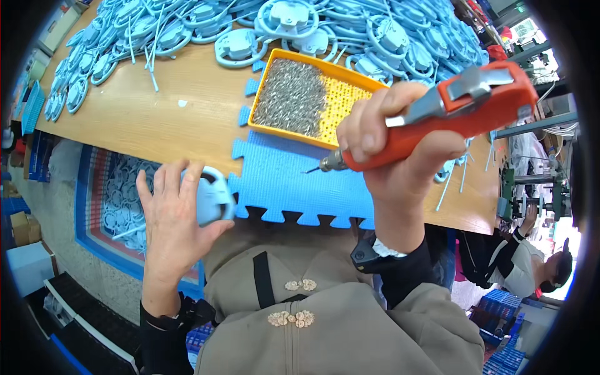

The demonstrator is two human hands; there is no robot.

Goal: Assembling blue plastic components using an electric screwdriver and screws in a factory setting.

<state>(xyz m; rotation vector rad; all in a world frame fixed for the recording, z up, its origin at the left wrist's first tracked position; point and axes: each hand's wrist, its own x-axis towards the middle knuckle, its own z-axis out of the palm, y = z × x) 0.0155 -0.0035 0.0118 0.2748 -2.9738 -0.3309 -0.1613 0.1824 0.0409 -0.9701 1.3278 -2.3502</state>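
My left hand is at the table's near edge, above a crate. Its fingers and thumb span a light-blue rounded plastic part, slightly blurred, and appear to hold it by its rim. In my right hand is a red power screwdriver with a metal lever, raised above the table. Its thin dark bit points left, over a blue foam mat. Behind the mat sits a yellow tray, its left part heaped with small metal screws and its right part showing a bare perforated bottom.
A large pile of light-blue ring-shaped plastic parts covers the far side of the wooden table. Below its left edge, a blue-rimmed crate holds more such parts. Another person and machinery are at the right.
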